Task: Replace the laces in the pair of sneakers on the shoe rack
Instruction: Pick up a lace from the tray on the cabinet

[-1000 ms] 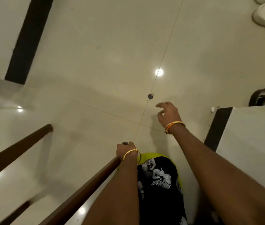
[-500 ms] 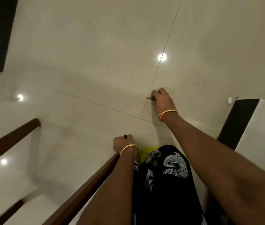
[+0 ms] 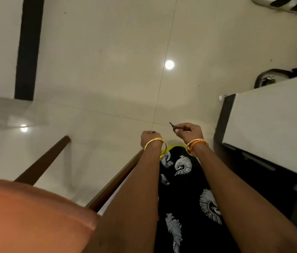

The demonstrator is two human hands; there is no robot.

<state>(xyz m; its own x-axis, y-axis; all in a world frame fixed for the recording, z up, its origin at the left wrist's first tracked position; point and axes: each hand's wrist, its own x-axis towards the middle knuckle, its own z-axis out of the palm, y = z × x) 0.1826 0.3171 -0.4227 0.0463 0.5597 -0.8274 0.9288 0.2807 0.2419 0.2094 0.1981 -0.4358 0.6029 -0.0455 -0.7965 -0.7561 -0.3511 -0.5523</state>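
At the centre of the frame, above the pale tiled floor point(image 3: 107, 61), the right hand point(image 3: 189, 131) pinches a small dark object point(image 3: 174, 126), too small to identify. Just left, the left hand point(image 3: 148, 138) is curled; its contents are hidden. Sneakers cannot be identified.

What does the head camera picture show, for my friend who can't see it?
Seen from above, a person's right hand pinches a small dark object over a shiny cream tiled floor. Their left hand is curled shut beside it, gripping something dark that's mostly hidden. An orange cushioned wooden chair sits lower left.
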